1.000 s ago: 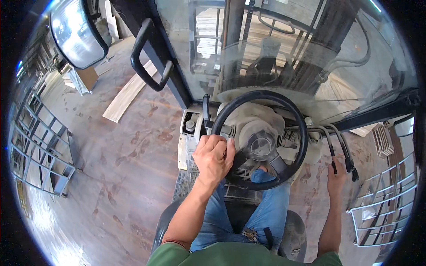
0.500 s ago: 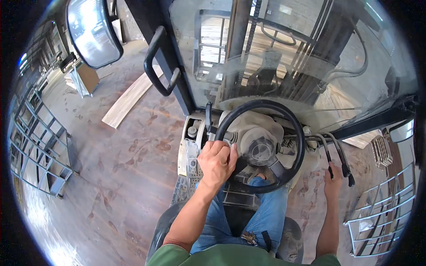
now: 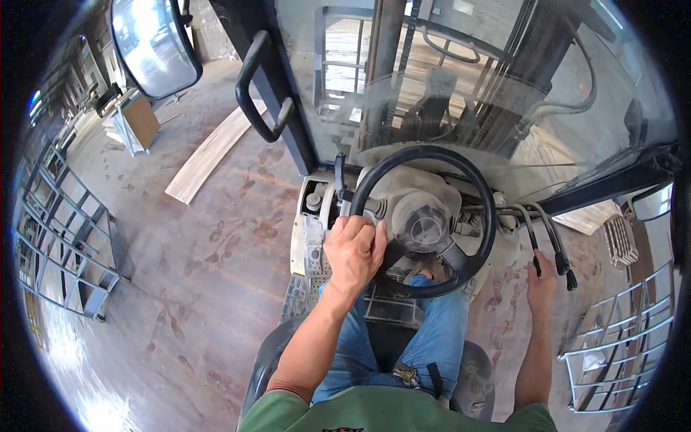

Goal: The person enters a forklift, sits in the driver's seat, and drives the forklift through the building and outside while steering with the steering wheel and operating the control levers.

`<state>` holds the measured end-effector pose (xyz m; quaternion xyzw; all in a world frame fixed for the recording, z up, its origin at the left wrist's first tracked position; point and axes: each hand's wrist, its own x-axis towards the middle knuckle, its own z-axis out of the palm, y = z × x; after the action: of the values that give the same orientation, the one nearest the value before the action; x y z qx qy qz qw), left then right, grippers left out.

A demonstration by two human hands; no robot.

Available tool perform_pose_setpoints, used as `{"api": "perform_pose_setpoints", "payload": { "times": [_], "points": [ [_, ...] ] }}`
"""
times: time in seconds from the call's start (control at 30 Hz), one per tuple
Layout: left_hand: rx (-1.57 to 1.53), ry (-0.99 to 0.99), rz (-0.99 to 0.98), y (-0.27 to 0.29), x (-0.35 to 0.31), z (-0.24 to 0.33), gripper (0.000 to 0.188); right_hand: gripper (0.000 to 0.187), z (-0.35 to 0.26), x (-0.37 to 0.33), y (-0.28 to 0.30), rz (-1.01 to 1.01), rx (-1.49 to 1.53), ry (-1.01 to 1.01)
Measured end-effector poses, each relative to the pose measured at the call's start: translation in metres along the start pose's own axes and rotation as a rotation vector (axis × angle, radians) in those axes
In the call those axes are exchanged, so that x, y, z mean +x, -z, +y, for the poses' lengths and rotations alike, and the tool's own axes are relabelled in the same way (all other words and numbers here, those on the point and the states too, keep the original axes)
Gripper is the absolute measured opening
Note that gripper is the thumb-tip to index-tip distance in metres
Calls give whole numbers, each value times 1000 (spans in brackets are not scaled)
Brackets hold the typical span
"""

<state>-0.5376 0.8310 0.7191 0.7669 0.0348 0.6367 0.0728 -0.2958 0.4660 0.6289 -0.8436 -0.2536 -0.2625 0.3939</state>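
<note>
In the head view, your left hand [image 3: 354,248] is curled into a fist at the left side of the black steering wheel [image 3: 425,229], which stands in front of your lap. Your right hand [image 3: 541,279], out to the right of the wheel, wraps its fingers around the black grip of a bent lever [image 3: 530,232]; a second lever [image 3: 561,255] hangs just beside it, outside your grasp. Your jeans [image 3: 443,338] show below the wheel. Ahead is the windshield [image 3: 432,93]; to the left, a black grab handle [image 3: 243,90], a mirror [image 3: 155,50] and a wooden plank [image 3: 209,158] on the floor [image 3: 194,266].
</note>
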Motion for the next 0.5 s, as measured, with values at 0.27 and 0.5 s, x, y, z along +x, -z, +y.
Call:
{"api": "perform_pose_setpoints", "payload": {
  "times": [0.27,0.5],
  "points": [
    [47,-28,-5,12,-3,9,22,36,-4,-11,42,17,-147,25],
    [18,6,-8,12,1,6,22,47,76,-17,72,123,-407,29]
  ]
}}
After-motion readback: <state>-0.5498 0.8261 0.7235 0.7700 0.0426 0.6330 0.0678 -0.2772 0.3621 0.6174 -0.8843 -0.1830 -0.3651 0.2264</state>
